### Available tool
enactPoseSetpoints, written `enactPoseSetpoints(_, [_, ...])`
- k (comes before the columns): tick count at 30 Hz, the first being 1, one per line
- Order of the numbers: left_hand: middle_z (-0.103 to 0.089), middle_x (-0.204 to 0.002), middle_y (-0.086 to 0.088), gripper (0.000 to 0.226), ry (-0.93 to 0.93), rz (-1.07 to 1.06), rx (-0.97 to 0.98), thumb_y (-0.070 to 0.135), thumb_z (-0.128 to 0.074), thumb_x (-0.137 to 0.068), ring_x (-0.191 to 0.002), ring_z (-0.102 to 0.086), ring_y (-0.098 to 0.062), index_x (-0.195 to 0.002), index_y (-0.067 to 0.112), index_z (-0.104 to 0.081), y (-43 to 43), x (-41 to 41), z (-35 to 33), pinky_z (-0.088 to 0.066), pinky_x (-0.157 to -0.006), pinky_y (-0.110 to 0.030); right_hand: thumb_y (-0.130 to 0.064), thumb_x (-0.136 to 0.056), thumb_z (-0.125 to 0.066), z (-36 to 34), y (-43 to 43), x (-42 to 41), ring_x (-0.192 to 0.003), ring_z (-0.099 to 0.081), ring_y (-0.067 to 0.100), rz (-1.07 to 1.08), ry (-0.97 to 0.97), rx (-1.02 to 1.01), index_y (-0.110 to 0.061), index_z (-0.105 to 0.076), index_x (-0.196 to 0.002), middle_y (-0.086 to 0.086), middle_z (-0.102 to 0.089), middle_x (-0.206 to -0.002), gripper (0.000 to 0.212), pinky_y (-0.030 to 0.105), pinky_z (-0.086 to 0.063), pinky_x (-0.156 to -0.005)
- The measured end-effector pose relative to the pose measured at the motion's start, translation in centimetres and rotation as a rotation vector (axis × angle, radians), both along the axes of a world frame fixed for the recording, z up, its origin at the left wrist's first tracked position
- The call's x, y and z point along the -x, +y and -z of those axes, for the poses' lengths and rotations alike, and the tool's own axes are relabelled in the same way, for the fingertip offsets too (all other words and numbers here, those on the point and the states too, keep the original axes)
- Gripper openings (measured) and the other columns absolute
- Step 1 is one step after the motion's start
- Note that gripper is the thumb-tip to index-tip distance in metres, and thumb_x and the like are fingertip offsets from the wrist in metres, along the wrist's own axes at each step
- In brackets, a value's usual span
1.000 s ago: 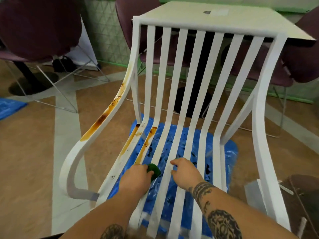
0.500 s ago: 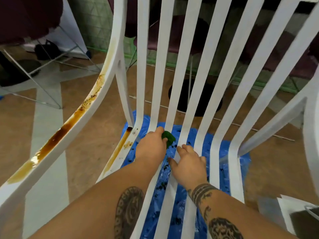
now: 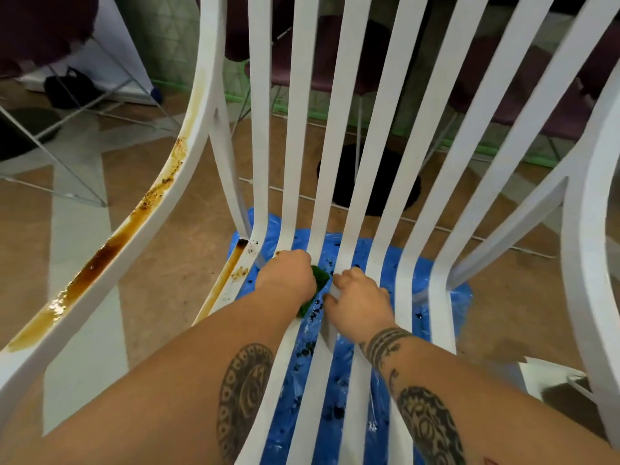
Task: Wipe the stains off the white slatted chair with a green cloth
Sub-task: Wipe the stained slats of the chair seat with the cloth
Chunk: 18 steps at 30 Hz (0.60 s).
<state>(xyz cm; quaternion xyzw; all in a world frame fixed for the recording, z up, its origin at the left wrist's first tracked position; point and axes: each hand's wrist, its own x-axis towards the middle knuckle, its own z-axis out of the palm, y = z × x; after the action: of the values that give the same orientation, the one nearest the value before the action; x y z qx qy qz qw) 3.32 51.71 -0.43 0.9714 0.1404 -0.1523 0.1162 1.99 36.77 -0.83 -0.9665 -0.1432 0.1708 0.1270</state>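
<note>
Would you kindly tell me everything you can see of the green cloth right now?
The green cloth is mostly hidden: only a dark green, crumpled edge shows, poking out at the right of the left hand, which grips it and presses it against a slat of the white chair near the bend of the seat. It looks soft. The right hand holds the next slat close beside it; whether it touches the cloth cannot be told.

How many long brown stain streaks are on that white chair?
2: one runs along the curved left arm rail, one lies on the outermost left seat slat, beside the left hand holding the green cloth. That hand may hide more.
</note>
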Motion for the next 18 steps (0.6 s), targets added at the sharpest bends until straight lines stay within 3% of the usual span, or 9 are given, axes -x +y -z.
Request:
enactPoseSetpoints(3, [-0.051, -0.082, -0.003, 0.01, 0.015, -0.012, 0.037, 0.024, -0.058, -0.096, -0.078, -0.058, -0.027, -0.1, 0.014, -0.058, -0.4, 2.3, -0.2, -0.057, -0.068, -0.041, -0.041, -0.101, -0.045, -1.1, -0.2, 0.6, -0.141, -0.036, 0.025, -0.014, 0.104, 0.019, -0.022, -0.036, -0.154, -0.003, -0.031, -0.159, 0.057, 0.048, -0.03, -0.111])
enactPoseSetpoints(6, [-0.05, -0.08, -0.001, 0.01, 0.002, -0.065, 0.094, 0.027, -0.057, -0.097, -0.081, -0.058, -0.025, -0.097, 0.017, -0.057, -0.5, 4.5, -0.4, -0.052, -0.066, -0.037, -0.035, -0.101, -0.047, -1.6, -0.5, 2.0, -0.149, -0.024, 0.025, -0.028, 0.162, 0.001, -0.021, -0.027, -0.158, -0.005, -0.014, -0.168, 0.062, 0.049, -0.02, -0.118])
enactPoseSetpoints(12, [-0.055, -0.08, 0.001, 0.017, 0.035, -0.136, 0.103, 0.034, -0.057, -0.098, -0.078, -0.06, -0.022, -0.104, 0.019, -0.062, -0.6, 9.5, -1.4, -0.049, -0.061, -0.032, -0.028, -0.102, -0.047, -1.2, -2.0, 6.5, -0.152, -0.019, 0.024, -0.001, 0.142, -0.137, -0.026, -0.031, -0.157, -0.004, -0.012, -0.168, 0.058, 0.05, -0.016, -0.122])
enactPoseSetpoints(18, [-0.054, -0.082, 0.003, 0.018, 0.073, -0.177, 0.102, 0.036, -0.056, -0.098, -0.082, -0.061, -0.02, -0.109, 0.022, -0.061, -0.4, 15.3, -2.4, -0.056, -0.071, -0.034, -0.028, -0.103, -0.047, -2.8, -3.7, 9.4, -0.152, -0.02, 0.021, 0.026, 0.118, -0.173, -0.027, -0.039, -0.154, -0.005, -0.015, -0.168, 0.052, 0.045, -0.02, -0.122])
